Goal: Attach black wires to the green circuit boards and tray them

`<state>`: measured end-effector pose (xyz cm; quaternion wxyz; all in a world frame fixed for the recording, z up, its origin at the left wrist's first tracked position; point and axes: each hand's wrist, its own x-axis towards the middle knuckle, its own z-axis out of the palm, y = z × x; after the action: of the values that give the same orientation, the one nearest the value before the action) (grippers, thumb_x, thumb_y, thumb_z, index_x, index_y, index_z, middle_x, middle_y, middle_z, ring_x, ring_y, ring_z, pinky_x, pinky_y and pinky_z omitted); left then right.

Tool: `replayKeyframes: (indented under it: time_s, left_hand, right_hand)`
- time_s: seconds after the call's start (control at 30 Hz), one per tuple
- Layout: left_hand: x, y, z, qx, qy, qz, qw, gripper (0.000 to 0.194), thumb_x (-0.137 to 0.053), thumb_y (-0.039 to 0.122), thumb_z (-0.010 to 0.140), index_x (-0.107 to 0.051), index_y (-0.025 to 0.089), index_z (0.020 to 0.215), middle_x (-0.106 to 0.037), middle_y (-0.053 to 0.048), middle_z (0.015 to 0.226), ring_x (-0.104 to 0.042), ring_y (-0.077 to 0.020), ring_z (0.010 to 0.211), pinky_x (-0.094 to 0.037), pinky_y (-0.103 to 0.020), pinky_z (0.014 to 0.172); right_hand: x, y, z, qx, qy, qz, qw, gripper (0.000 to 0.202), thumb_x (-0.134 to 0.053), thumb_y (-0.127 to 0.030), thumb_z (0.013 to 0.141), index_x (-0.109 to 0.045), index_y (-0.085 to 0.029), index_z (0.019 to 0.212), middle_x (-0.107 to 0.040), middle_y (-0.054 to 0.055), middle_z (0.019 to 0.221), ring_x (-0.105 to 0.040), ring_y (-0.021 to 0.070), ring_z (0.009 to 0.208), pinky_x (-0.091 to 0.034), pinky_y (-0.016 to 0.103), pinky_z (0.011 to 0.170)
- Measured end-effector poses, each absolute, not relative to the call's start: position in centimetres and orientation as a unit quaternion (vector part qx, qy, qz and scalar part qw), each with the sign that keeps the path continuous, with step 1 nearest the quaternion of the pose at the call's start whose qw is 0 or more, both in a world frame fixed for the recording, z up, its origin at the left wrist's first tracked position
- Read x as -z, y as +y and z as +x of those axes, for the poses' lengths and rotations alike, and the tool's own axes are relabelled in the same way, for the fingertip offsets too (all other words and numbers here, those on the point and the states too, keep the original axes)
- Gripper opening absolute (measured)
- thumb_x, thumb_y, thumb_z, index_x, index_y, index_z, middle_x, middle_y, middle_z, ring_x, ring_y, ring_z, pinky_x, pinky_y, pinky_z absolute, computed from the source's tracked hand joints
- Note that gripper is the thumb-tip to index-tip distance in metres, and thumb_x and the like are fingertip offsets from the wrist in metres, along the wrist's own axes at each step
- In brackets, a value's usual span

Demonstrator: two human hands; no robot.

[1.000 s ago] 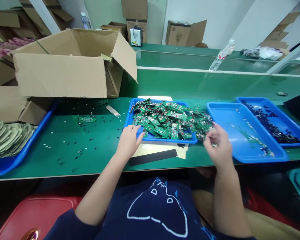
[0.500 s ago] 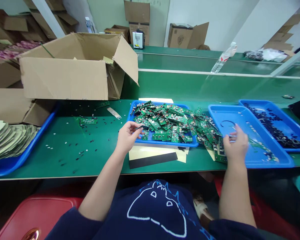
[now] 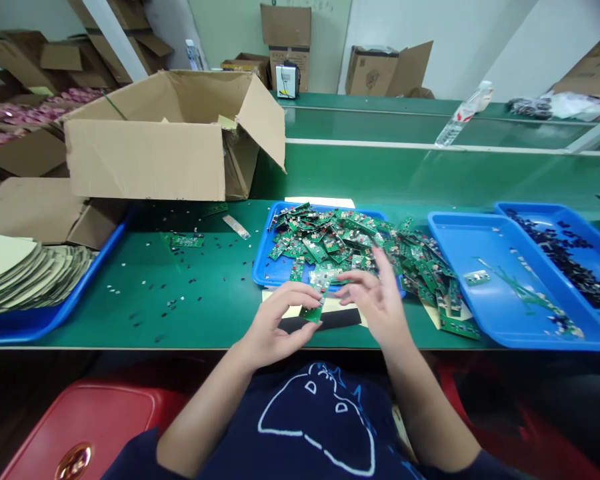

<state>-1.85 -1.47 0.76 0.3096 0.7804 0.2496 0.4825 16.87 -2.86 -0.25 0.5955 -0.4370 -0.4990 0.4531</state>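
thumb and fingers of the left grip [image 3: 283, 323] pinch the near end of a small green circuit board [image 3: 312, 308], which is held tilted above a black strip [image 3: 345, 318] and the front edge of a blue tray. the right grip [image 3: 380, 300] is close by, loosely spread, with its index finger raised and the other fingers bent toward the board's far end; whether they touch it, i cannot tell.

just beyond both, that front tray [image 3: 276, 271] carries a heap of circuit boards [image 3: 335, 241], which spills over its right side onto the green surface [image 3: 215, 320]. pale yellow paper [image 3: 364, 313] shows around the black strip.

to the right, a middle tray [image 3: 485, 240], also blue, holds one single board [image 3: 477, 277] and thin green strips [image 3: 517, 290]. partly behind it, a far tray [image 3: 507, 207] holds many small black parts [image 3: 575, 257].

to the left, black and white bits lie scattered near a loose board [image 3: 187, 241] and a pale strip [image 3: 237, 227]. farther out are a stack of sheets [image 3: 40, 280] and an open cardboard box [image 3: 145, 160]. a clear bottle [image 3: 463, 115] leans at the back.
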Motion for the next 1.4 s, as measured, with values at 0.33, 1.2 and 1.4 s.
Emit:
replayKeyframes:
  time_s: [0.33,1.2,1.4]
  left_hand:
    - [-1.3,-2.7,-1.2,-0.576,0.363,0.57,0.46,0.012,-0.06,0.022,0.081,-0.063,0.016,0.091,-0.069,-0.004,0.073,-0.067,-0.013,0.06,-0.057,-0.023,0.053]
    - [-1.4,-1.7,-0.2,-0.587,0.445,0.356,0.575,0.024,-0.075,0.029,0.064,-0.061,0.017,0.079,-0.069,-0.002,0.076,-0.066,-0.0158,0.078,-0.051,-0.026,0.072]
    - [-2.3,-0.8,-3.0,-0.385,0.46,0.586,0.545,0.024,-0.073,0.022,0.063,-0.06,0.014,0.082,-0.066,-0.005,0.085,-0.063,-0.0161,0.078,-0.051,-0.029,0.074]
  right_hand:
    - [0.6,-2.4,15.0,-0.493,-0.538,-0.389,0.563,0.077,-0.068,-0.023,0.073,-0.024,-0.034,0.135,-0.051,0.006,0.115,-0.059,0.0153,0.087,-0.053,0.028,0.064]
    - [1.6,-3.0,12.5,-0.473,-0.533,-0.425,0.559,0.053,-0.059,-0.029,0.081,-0.032,-0.025,0.127,-0.062,0.002,0.082,-0.063,0.0157,0.072,-0.057,0.032,0.066]
    - [1.1,-2.1,14.9,-0.351,-0.714,-0.387,0.466,0.049,-0.051,-0.018,0.084,-0.037,-0.025,0.13,-0.064,0.004,0.085,-0.063,0.0167,0.071,-0.056,0.033,0.069]
